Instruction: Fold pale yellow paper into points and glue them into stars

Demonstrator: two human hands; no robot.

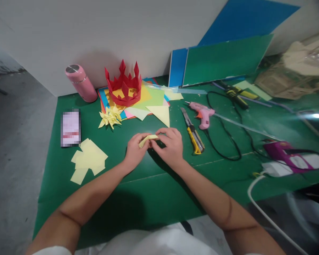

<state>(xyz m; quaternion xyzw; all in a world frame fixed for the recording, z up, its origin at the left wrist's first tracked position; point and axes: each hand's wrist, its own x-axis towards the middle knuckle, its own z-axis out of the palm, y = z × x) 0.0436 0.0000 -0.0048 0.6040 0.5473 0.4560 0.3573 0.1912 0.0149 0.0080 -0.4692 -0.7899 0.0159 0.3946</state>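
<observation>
Between my two hands is a small folded piece of pale yellow paper (148,139), held a little above the green tabletop. My left hand (135,150) is closed on its left part, and my right hand (171,145) pinches the other end; the fingertips cover some of the folds. Loose yellow paper pieces (89,159) lie spread to the left. Beyond them sits a cluster of pointed yellow folded pieces (111,116). A red paper crown (125,90) stands upright on a stack of coloured sheets (157,96).
A pink flask (82,85) and a phone (70,127) are at the left. Right of my hands lie a utility knife (192,132), its blade out, and a pink glue gun (203,113) with a trailing cord. Farther right is a power strip (278,169). Boards (225,62) lean against the wall.
</observation>
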